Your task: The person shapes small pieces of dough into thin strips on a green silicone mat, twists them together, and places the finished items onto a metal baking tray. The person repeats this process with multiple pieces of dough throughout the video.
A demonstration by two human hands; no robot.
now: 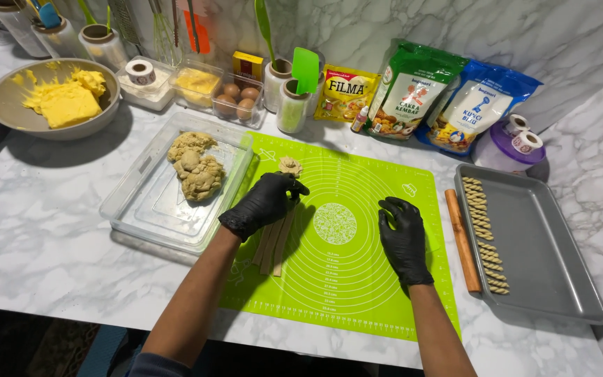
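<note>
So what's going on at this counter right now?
A person in black gloves works dough on a green silicone mat. The left hand touches the top of some cut dough strips; the right hand rests flat on the mat. A clear tray holds more dough, and twisted pieces line a grey baking tray.

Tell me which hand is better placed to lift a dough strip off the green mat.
Left. The left hand already rests on the top ends of the dough strips on the green mat. The right hand lies flat on bare mat, apart from them.
</note>
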